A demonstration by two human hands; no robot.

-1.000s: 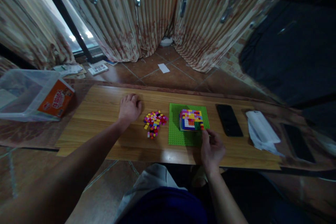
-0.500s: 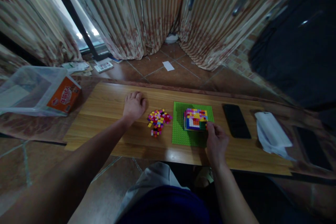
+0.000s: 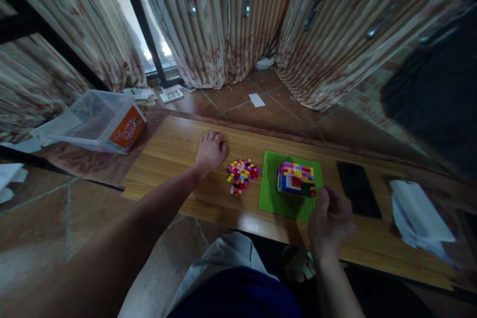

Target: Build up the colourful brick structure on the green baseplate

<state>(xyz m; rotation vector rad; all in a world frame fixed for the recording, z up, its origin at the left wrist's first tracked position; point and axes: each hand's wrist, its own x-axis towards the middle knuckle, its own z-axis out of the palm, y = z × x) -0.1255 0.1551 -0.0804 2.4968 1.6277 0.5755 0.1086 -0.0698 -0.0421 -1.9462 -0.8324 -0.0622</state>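
My left hand [image 3: 211, 150] lies on the wooden tabletop with nothing in it, its fingers stretched forward and slightly bent. Just right of it is a loose pile of small toy bricks [image 3: 242, 173] in pink, yellow, red, white and other colours. A green baseplate [image 3: 269, 198] carries a boxy brick structure [image 3: 296, 178] with a multicoloured top and blue, white, red and dark green parts. My right hand [image 3: 332, 216] is off the structure's right side, over the plate's right edge. Motion blurs it slightly; the thumb looks apart from the fingers, and I see nothing held.
To the right lie a black phone [image 3: 358, 189] and a white packet [image 3: 421, 213]. A clear plastic bin [image 3: 93, 124] with an orange label stands at the left. Beyond the table are curtains [image 3: 223, 35] and a paper [image 3: 257, 100] on the tiled floor.
My right hand has come away from the brick structure's right side, toward the right and nearer to me. My left hand stays resting on the table. The view has shifted left and tilted.
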